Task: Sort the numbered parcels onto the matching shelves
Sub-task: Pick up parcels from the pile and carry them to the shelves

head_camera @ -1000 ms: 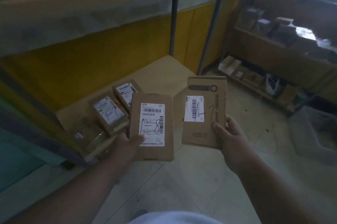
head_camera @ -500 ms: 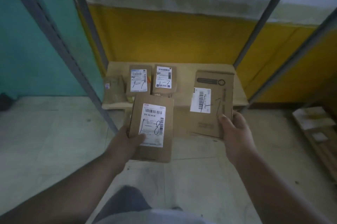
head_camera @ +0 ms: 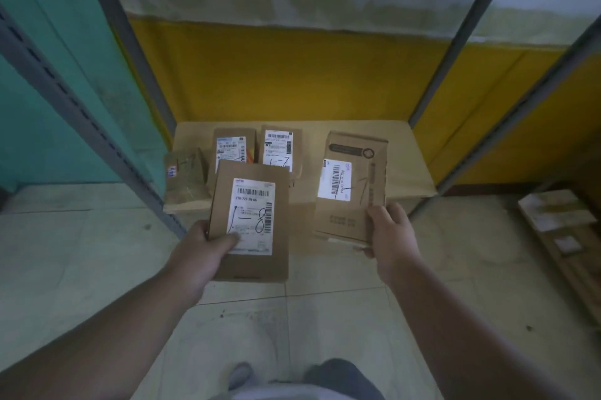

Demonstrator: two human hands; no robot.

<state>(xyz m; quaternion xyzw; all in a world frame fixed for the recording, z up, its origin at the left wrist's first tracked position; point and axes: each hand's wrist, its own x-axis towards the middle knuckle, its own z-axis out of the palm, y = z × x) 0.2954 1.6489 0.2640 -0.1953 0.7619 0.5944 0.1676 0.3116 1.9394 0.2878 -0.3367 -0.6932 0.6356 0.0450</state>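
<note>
Nearer the shelf [head_camera: 409,155] now, hands hold parcels marked "1-8" [head_camera: 249,220] and "1-7" [head_camera: 353,186].

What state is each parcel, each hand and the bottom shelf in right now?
Parcel marked 8: held up by the left hand, label facing the camera.
Parcel marked 7: gripped at its lower right corner by the right hand, above the shelf's front edge.
Three parcels marked 7: lying flat on the shelf.
Bottom shelf: partly filled, right part bare.
</note>
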